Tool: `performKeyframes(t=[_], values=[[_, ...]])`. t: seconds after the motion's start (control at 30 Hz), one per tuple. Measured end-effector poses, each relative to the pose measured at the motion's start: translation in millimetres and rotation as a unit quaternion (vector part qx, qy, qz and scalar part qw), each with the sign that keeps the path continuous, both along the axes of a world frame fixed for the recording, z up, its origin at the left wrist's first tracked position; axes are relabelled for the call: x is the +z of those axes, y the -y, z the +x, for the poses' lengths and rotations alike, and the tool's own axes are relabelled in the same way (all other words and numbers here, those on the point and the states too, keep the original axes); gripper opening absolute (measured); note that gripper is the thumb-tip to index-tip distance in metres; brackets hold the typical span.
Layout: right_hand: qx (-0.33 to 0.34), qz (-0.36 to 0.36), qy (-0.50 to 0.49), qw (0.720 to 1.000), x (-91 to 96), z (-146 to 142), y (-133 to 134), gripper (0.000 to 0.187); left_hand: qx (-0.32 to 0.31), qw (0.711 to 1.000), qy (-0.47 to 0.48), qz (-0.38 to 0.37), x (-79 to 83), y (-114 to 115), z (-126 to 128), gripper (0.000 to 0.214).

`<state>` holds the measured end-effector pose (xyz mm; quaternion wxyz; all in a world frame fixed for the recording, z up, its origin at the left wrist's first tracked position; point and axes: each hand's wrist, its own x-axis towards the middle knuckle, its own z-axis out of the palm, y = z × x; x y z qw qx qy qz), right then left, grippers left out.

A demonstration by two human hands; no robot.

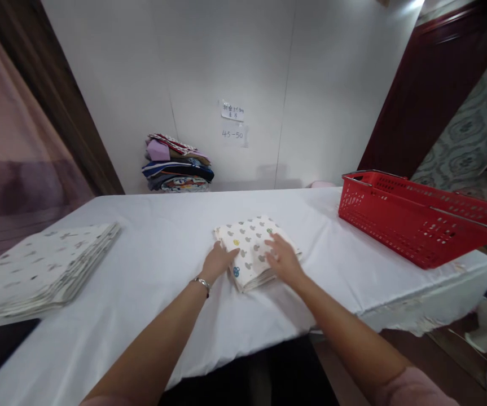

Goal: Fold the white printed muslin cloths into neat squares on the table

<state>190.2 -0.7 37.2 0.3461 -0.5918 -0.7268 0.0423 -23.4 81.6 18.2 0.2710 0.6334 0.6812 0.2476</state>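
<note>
A folded white cloth [249,245] with small grey shapes and a few yellow, green and blue ones lies on the white-covered table [162,242], straight in front of me. At its left edge rests my left hand [218,262], a bracelet on the wrist, thumb stretched over the top and apart from the fingers. My right hand [285,262] is on the cloth's right part with its fingers spread. Both hands touch the cloth without lifting it. Its underside is hidden.
On the left lies a stack of folded patterned white cloths [44,265], with a flat black object [1,344] nearer me. A red plastic basket [416,217] with metal handles stands on the right. Several folded fabrics [178,163] are piled by the wall, near paper labels [233,134].
</note>
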Motion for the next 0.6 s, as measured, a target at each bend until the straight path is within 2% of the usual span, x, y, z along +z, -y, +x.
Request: performKeyframes(t=[0.03, 0.1, 0.17, 0.2, 0.27, 0.33, 0.4, 0.5, 0.6], values=[[-0.042, -0.002, -0.011, 0.999, 0.1, 18, -9, 0.041, -0.014, 1.000, -0.003, -0.002, -0.8, 4, 4, 0.064], [-0.106, -0.059, -0.059, 0.991, -2.9, 45, -21, 0.044, -0.027, 1.000, -0.007, 0.001, 0.3, 5, 10, 0.065], [-0.128, -0.121, -0.107, 0.979, -9.3, 53, -22, 0.046, -0.024, 0.999, -0.019, 0.014, 4.8, -2, 10, 0.065], [-0.119, -0.144, -0.135, 0.973, -13.1, 50, -18, 0.048, -0.023, 0.999, -0.027, 0.023, 8.3, -8, 6, 0.063], [-0.057, -0.177, -0.211, 0.960, -20.3, 32, -2, 0.052, -0.019, 0.998, -0.054, 0.038, 17.4, -26, -7, 0.059], [0.047, -0.199, -0.298, 0.932, -25.8, 9, 15, 0.056, -0.021, 0.993, -0.106, 0.038, 28.7, -45, -26, 0.057], [0.093, -0.217, -0.367, 0.900, -29.6, -8, 26, 0.057, -0.025, 0.985, -0.168, 0.014, 41.1, -59, -43, 0.054], [0.034, -0.236, -0.480, 0.844, -33.2, -12, 27, 0.055, -0.033, 0.976, -0.214, 0.016, 57.2, -60, -51, 0.045], [-0.001, -0.253, -0.554, 0.793, -34.1, -4, 18, 0.056, -0.076, 0.970, -0.205, 0.101, 61.9, -30, -32, 0.041]])
